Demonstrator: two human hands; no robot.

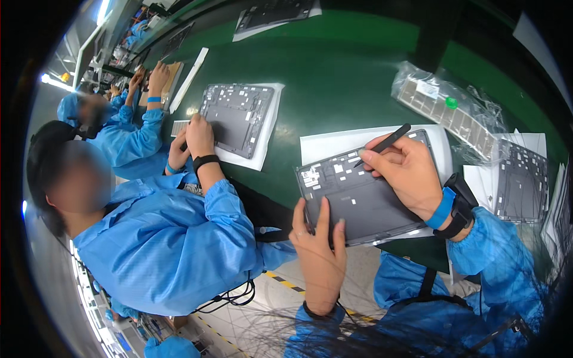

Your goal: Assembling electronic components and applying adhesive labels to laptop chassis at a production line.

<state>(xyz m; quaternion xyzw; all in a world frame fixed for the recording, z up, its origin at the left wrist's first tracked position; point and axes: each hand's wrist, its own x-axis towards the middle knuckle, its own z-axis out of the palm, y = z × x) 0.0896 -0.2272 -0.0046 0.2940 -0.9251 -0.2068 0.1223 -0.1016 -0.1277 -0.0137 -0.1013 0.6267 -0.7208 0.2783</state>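
Observation:
A dark grey tablet-sized panel (370, 209) with several small white patches lies on a white sheet (322, 143) at the table's near edge. My right hand (412, 173) is closed around a black pen-shaped tool (393, 141). The tool slants down to the left, its thin tip at the white patches along the panel's far side. The exact kind of tool cannot be told. With fingers stretched and spread, my left hand (321, 253) rests at the panel's near left edge, fingertips on its surface and thumb close to the near edge.
Right of the panel, a clear plastic bag (477, 113) holds a strip of pale squares and a green dot. Another dark panel (522, 182) lies beyond my right wrist. To my left, a co-worker in blue handles a similar panel (239, 119). The green table (316, 71) extends away.

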